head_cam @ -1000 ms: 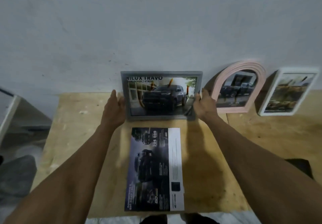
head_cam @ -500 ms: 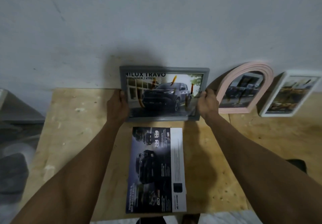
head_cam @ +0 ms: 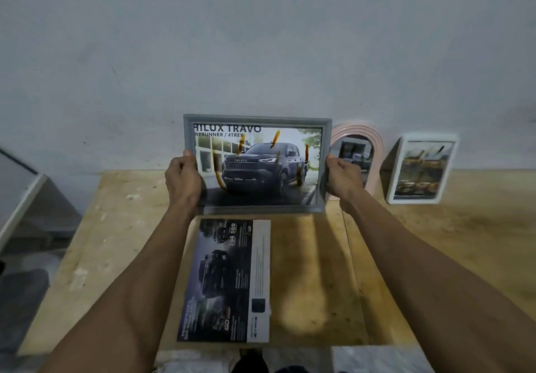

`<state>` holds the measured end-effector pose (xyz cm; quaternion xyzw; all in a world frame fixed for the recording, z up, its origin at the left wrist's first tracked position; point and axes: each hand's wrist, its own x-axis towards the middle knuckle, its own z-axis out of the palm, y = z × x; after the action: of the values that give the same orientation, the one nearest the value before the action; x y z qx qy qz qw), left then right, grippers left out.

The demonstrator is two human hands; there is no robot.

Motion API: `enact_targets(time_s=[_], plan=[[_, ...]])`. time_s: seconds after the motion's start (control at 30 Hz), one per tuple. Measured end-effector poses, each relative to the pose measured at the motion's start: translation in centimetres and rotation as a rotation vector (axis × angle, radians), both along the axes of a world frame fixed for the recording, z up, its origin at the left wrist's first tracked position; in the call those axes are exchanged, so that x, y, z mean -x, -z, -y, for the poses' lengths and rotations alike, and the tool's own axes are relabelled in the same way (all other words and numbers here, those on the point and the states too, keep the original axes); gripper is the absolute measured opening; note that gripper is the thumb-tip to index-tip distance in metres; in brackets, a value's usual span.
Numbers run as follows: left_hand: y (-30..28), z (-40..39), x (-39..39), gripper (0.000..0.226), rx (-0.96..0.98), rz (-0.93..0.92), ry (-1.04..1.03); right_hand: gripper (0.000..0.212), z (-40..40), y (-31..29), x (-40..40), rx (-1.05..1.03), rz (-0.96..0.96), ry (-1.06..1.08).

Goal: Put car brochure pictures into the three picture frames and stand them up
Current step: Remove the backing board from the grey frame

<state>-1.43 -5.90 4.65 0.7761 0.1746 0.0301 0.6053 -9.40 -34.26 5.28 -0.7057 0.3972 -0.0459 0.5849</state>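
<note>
grey frame (head_cam: pixel 257 120) shows a dark truck picture (head_cam: pixel 262 169).

A: What's under my arms rn?

B: Plywood table (head_cam: pixel 406 256), pale, scuffed, stained.

A: And directly on it?

B: Car brochure sheet (head_cam: pixel 229 279), flat, face up, near the front edge. Behind it and to the right, at the wall: pink arched frame (head_cam: pixel 374 146), standing. Just right of that, white frame (head_cam: pixel 420 169), also standing, tilted back. Both w/ pics in.
</note>
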Motion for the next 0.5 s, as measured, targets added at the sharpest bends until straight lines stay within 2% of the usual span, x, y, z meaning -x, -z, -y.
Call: enact_targets(time_s=[0.07,0.17,0.33,0.5], plan=[[-1.5,2.3,2.5,0.035,0.032,0.061,0.018,0.048,2.6,-1.2,2.7,-0.106,-0.039,-0.002],[-3.2,5.9,6.8,0.034,0.068,0.117,0.023,0.049,6.8,-2.3,6.7,-0.268,0.017,0.026],[-5.9,13.2,15.4,0.061,0.196,0.100,0.022,0.045,12.3,-3.5,13.3,-0.418,0.192,0.044],[-7.6,16.8,20.1,0.043,0.392,-0.001,0.062,0.031,16.3,-3.8,19.1,-0.541,0.216,0.097]])
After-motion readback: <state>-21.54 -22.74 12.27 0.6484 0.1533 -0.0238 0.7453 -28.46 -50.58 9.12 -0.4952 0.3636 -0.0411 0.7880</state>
